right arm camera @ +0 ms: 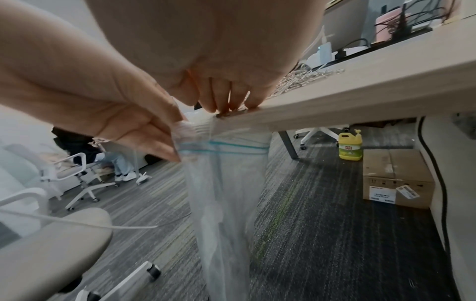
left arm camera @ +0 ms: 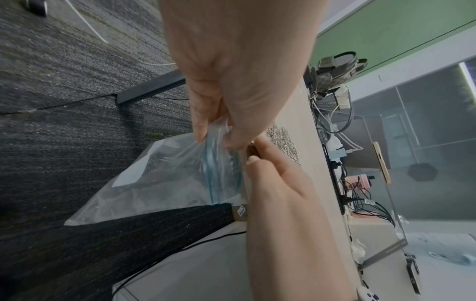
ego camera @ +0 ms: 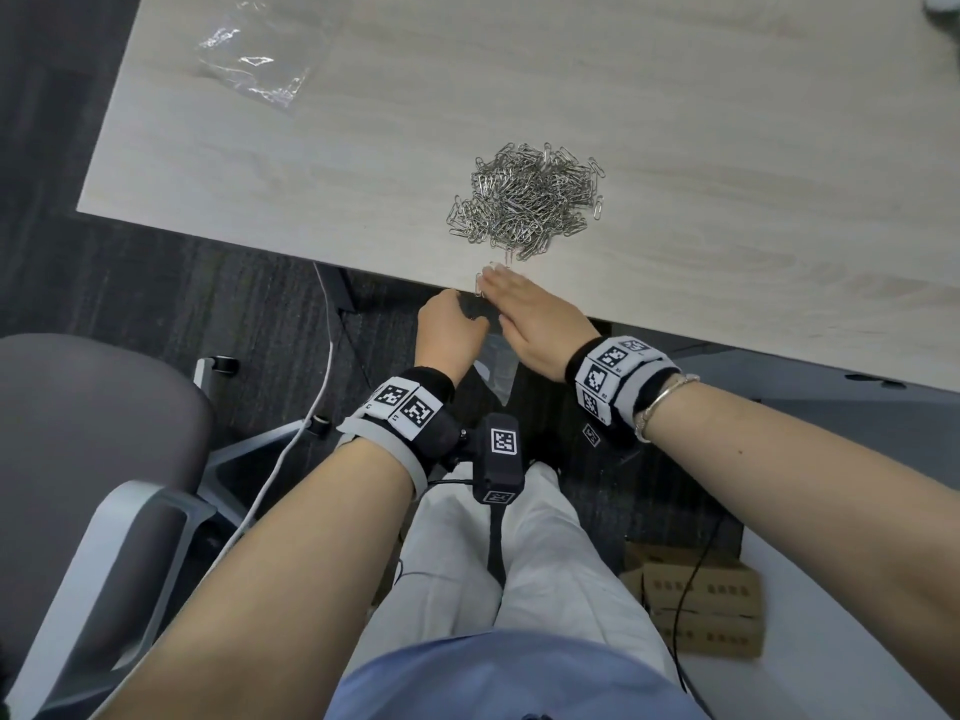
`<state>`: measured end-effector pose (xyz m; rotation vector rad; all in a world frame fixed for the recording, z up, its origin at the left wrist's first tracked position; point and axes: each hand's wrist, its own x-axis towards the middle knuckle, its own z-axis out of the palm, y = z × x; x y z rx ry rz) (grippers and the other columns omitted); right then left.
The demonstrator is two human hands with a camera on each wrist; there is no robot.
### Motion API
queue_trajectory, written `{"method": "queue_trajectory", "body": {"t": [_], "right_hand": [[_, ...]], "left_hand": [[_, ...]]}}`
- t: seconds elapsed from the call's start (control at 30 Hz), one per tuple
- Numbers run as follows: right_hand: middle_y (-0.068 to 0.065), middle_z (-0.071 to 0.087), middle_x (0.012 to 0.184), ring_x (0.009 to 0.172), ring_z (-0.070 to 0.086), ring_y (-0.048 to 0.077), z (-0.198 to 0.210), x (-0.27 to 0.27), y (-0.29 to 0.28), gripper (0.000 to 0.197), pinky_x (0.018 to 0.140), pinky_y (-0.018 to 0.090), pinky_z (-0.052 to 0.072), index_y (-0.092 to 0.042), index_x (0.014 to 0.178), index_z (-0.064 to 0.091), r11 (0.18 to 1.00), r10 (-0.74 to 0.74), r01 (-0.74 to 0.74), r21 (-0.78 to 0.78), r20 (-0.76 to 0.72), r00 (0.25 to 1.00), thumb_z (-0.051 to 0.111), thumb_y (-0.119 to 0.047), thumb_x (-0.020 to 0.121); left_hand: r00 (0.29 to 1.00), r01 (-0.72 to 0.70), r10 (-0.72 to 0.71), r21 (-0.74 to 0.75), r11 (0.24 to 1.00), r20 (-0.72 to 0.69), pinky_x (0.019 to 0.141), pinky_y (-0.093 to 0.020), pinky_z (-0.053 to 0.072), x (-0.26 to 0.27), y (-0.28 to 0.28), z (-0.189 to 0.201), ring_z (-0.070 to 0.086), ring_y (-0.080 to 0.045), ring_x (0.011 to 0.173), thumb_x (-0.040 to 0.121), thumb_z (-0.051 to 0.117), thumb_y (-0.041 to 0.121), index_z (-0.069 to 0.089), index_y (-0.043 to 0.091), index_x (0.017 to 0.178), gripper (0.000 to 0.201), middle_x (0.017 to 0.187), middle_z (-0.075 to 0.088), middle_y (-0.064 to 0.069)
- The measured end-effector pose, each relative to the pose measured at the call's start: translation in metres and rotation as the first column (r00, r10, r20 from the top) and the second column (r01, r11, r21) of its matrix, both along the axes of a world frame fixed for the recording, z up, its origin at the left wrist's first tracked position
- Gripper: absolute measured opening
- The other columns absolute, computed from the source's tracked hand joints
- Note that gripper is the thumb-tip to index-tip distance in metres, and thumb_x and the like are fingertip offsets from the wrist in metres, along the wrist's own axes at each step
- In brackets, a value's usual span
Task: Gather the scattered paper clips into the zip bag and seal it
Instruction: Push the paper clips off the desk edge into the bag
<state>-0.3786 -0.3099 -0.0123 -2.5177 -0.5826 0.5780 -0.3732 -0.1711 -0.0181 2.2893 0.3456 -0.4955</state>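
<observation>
A heap of silver paper clips (ego camera: 524, 202) lies on the pale wooden table (ego camera: 675, 122), close to its near edge. My left hand (ego camera: 452, 322) is just below that edge and pinches the mouth of the clear zip bag (left arm camera: 167, 183), which has a blue zip strip and hangs down towards the floor. My right hand (ego camera: 514, 298) lies flat at the table edge with straight fingers (right arm camera: 222, 100). Its tips press on a few loose clips (ego camera: 480, 288) right above the bag's mouth (right arm camera: 221, 146). The bag's inside looks empty.
A second crumpled clear plastic bag (ego camera: 249, 70) lies at the table's far left. A grey office chair (ego camera: 78, 433) stands to my left, with a white cable (ego camera: 291, 449) beside it. Under the table are cardboard boxes (right arm camera: 396, 179) and a yellow bottle (right arm camera: 350, 145).
</observation>
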Motion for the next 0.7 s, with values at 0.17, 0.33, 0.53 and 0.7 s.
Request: {"method": "queue_trajectory", "body": {"t": [0.17,0.33,0.53,0.7], "right_hand": [[0.009,0.028,0.152,0.142,0.021,0.015,0.003,-0.017,-0.004,0.055,0.116,0.020,0.007,-0.007,0.143,0.033,0.981,-0.011,0.017,0.193,-0.034,0.999,0.036,0.001,0.089],[0.007,0.017,0.156,0.145,0.010,0.014,0.005,-0.002,-0.007,0.059,0.115,0.018,0.000,-0.009,0.147,0.021,0.986,-0.133,0.132,0.106,0.006,0.991,0.035,-0.002,0.089],[0.011,0.006,0.158,0.146,0.001,0.019,0.000,0.013,0.001,0.060,0.115,0.024,-0.006,-0.005,0.148,0.011,0.998,-0.053,0.053,-0.041,0.007,0.999,0.034,-0.008,0.093],[0.007,0.019,0.156,0.145,0.013,0.016,-0.002,0.003,0.010,0.058,0.114,0.019,0.000,-0.009,0.146,0.024,0.995,0.065,-0.060,0.083,-0.050,0.997,0.034,0.000,0.089]], "left_hand": [[1.000,0.001,-0.002,-0.038,0.999,-0.003,0.071,-0.027,0.040,-0.003,-0.002,0.003,0.062,-0.029,0.092,0.082,0.055,0.008,0.062,-0.003,0.092,0.017,0.095,0.068,-0.017],[1.000,0.020,-0.020,-0.008,1.000,0.001,0.072,-0.025,0.040,-0.001,-0.001,0.003,0.062,-0.027,0.091,0.079,0.058,0.010,0.064,0.000,0.091,0.017,0.095,0.069,-0.013],[1.000,-0.016,0.016,0.028,0.999,-0.016,0.076,-0.031,0.046,0.001,0.003,0.000,0.062,-0.027,0.093,0.079,0.058,0.011,0.063,-0.001,0.094,0.020,0.097,0.068,-0.014],[1.000,-0.004,0.005,0.005,1.000,-0.009,0.068,-0.027,0.039,0.000,0.005,0.007,0.062,-0.028,0.090,0.082,0.054,0.006,0.061,-0.001,0.088,0.012,0.094,0.067,-0.017]]}}
